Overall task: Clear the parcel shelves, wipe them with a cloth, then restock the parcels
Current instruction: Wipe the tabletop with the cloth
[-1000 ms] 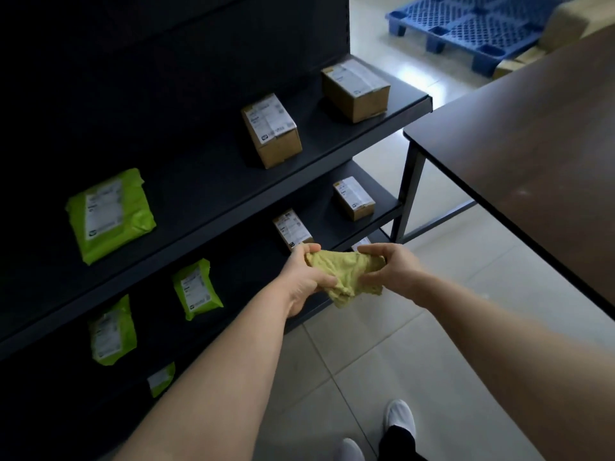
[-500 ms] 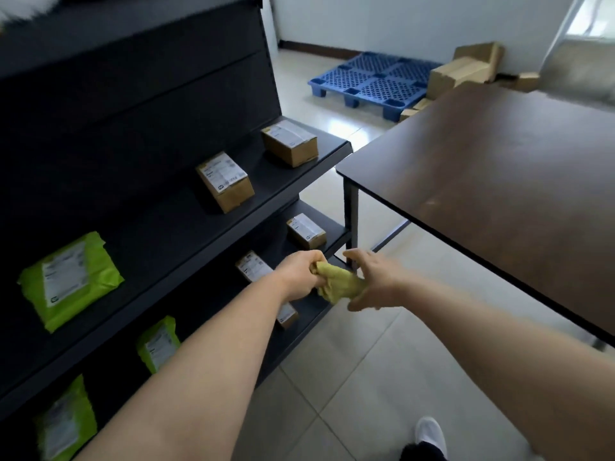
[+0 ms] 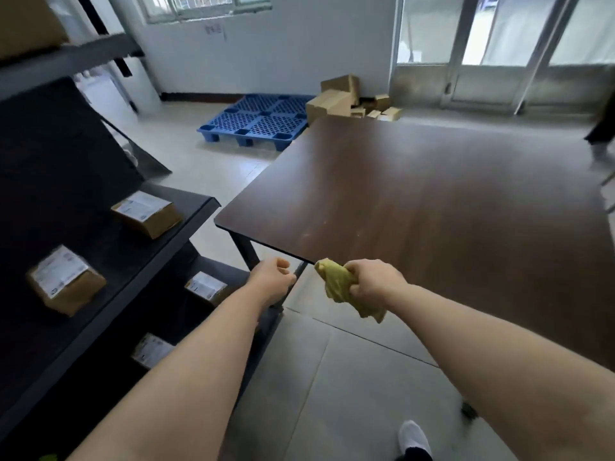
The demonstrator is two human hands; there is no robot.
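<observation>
My right hand (image 3: 372, 281) grips a crumpled yellow-green cloth (image 3: 339, 284) just in front of the near edge of the brown table (image 3: 432, 201). My left hand (image 3: 271, 282) is closed in a loose fist with nothing in it, a little left of the cloth, above the corner of the lower shelf. The black parcel shelves (image 3: 186, 207) stand on my left. Two labelled cardboard parcels (image 3: 148, 212) (image 3: 66, 284) lie on the upper shelf. Two more small boxes (image 3: 206, 289) (image 3: 151, 351) lie on the shelf below.
A blue plastic pallet (image 3: 256, 123) and a heap of cardboard boxes (image 3: 346, 99) sit on the floor beyond the table. Glass doors (image 3: 499, 48) close the far right. A large box (image 3: 26, 21) rests on the top shelf. My white shoe (image 3: 412, 437) shows on the tiled floor.
My left hand has let go of the cloth, which stays in my right hand. The view has swung up and right, from the shelves toward the table and the room.
</observation>
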